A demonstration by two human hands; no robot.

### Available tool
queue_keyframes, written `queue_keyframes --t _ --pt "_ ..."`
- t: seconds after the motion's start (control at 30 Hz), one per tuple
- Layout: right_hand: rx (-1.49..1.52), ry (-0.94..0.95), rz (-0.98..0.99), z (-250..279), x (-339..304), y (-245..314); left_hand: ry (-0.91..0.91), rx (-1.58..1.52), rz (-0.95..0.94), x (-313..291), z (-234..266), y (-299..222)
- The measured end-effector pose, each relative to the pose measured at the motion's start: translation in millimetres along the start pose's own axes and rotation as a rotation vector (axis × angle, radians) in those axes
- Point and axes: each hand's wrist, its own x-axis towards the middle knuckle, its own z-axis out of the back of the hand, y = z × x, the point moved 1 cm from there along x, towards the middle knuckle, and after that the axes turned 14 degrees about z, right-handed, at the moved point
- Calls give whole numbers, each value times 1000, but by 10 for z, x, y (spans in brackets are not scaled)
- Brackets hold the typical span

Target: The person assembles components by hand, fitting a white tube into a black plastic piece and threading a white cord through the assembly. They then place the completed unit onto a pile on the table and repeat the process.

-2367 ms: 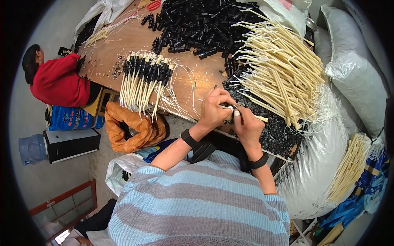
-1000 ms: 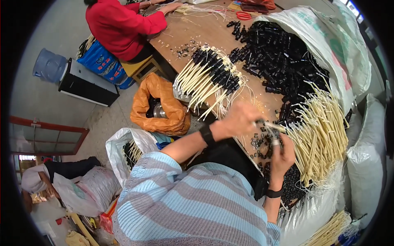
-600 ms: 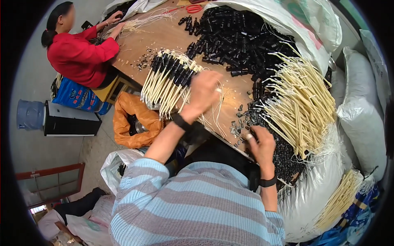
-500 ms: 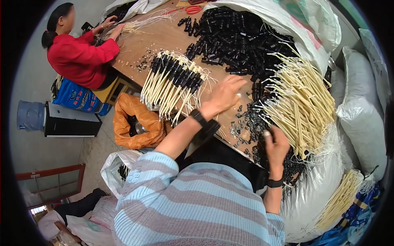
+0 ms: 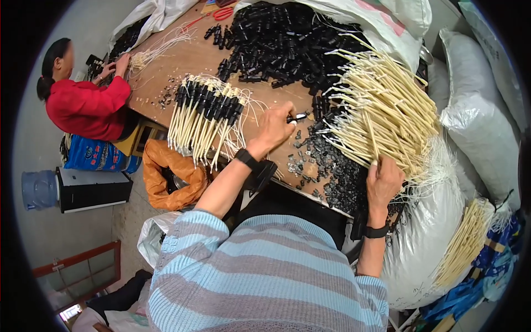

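My left hand point(image 5: 274, 126) is closed over the table, pinching a black plastic connector housing point(image 5: 298, 117) that juts out past its fingertips. My right hand point(image 5: 384, 182) is closed at the lower end of a cream sleeved wire point(image 5: 371, 137), whose upper part stands out from the big bundle of sleeved wires point(image 5: 404, 119) beside it. Small dark clips point(image 5: 337, 166) lie scattered between the two hands. To the left, a row of sleeved wires with black housings fitted point(image 5: 207, 110) rests at the table's edge, white wire tails curling behind it.
A heap of black housings point(image 5: 287, 41) spills from a white sack point(image 5: 395, 27) at the back of the wooden table point(image 5: 160, 74). Red-handled scissors point(image 5: 223, 13) lie beyond. A person in red point(image 5: 88, 102) works at far left. An orange bag point(image 5: 163, 188) stands below the edge; stuffed sacks point(image 5: 478, 99) line the right.
My left hand has closed on a black housing and lowered slightly. My right hand has risen from the dark clips to the bundle and taken hold of a sleeved wire. The view has shifted.
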Motion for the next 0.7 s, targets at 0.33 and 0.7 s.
queue_keyframes --t 0.33,0.7 --pt "1124 128 -512 95 -203 356 5 -210 -157 -231 5 134" --pt "1367 190 -539 175 -289 414 -10 -80 -73 -325 -7 79"
